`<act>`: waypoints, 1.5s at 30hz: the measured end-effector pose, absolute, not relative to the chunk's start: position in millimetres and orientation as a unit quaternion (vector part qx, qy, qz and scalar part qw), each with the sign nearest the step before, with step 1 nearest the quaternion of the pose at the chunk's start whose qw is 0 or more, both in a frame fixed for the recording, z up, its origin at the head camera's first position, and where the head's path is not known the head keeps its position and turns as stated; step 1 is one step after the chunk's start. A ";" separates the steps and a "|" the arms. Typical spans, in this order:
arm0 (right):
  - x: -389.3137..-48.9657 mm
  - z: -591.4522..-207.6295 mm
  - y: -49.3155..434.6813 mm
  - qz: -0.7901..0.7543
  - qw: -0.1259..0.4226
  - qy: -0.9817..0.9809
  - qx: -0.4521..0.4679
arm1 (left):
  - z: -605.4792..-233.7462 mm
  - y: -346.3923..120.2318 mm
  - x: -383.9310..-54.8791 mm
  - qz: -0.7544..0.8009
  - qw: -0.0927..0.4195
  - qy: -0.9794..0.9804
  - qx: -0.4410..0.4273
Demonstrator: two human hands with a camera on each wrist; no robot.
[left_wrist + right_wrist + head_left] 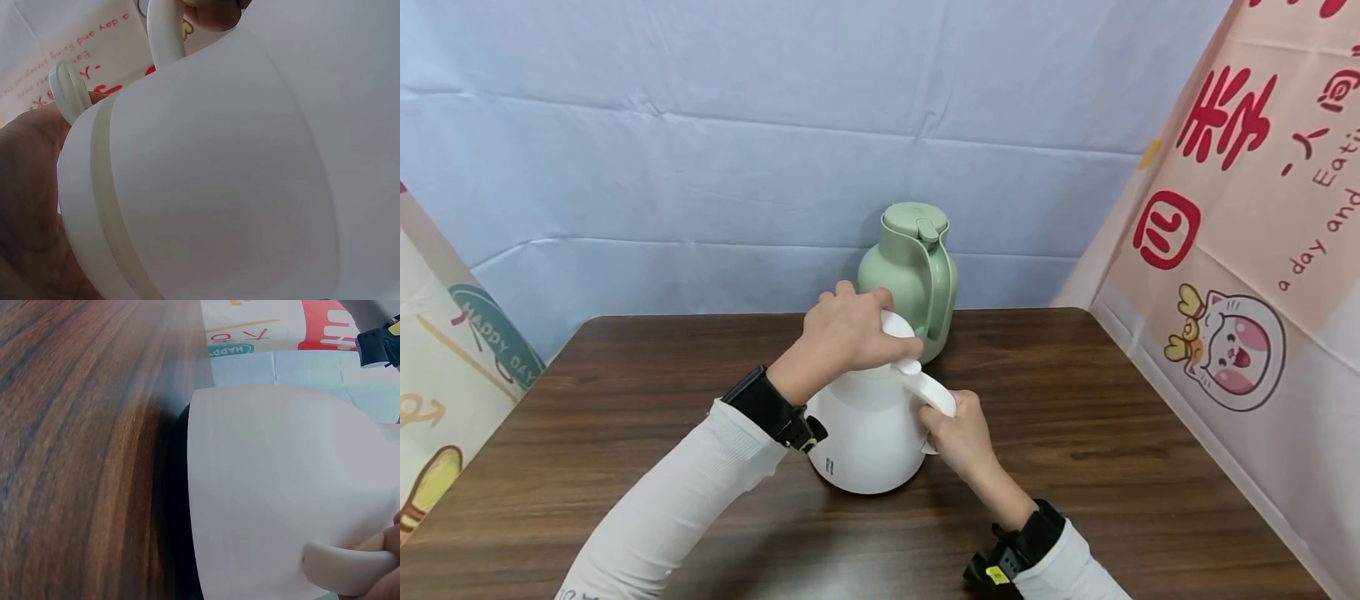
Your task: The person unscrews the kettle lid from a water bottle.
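A white vacuum jug [868,437] stands upright on the dark wooden table, its handle towards the right. My left hand [848,329] reaches over the top and grips the lid [897,325], thumb on the near right side and fingers on the far side. In the left wrist view the palm [31,200] lies against the lid's rounded edge. Around the handle [934,392] curl the fingers of my right hand [958,429]. Seen from the right wrist, the white body [281,481] has a dark base, and the lower end of the handle [350,569] shows.
Close behind the white jug stands a green vacuum jug [895,279] with its own lid and handle, near the table's back edge. A pale blue cloth [700,167] hangs behind the wooden table [662,400]. Printed cloths [1232,250] flank it on both sides.
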State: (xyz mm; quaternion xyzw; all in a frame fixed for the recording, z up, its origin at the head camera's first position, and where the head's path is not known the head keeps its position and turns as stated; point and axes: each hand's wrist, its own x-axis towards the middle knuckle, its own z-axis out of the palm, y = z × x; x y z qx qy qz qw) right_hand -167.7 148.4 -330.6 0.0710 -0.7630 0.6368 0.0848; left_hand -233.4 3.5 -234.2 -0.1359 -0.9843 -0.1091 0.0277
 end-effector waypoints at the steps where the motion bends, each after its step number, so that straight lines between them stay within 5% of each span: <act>1: -167.5 -330.4 148.3 0.637 0.084 -0.763 0.070 | -234.4 3.6 -233.6 -0.110 0.027 -0.984 -0.136; 15: -185.5 -359.3 155.2 0.631 0.097 -0.768 0.061 | -227.1 6.3 -236.7 -0.109 0.027 -0.987 -0.114; 45: -183.5 -355.5 154.8 0.618 0.094 -0.778 0.061 | -215.8 1.2 -230.8 -0.106 -0.006 -0.984 -0.142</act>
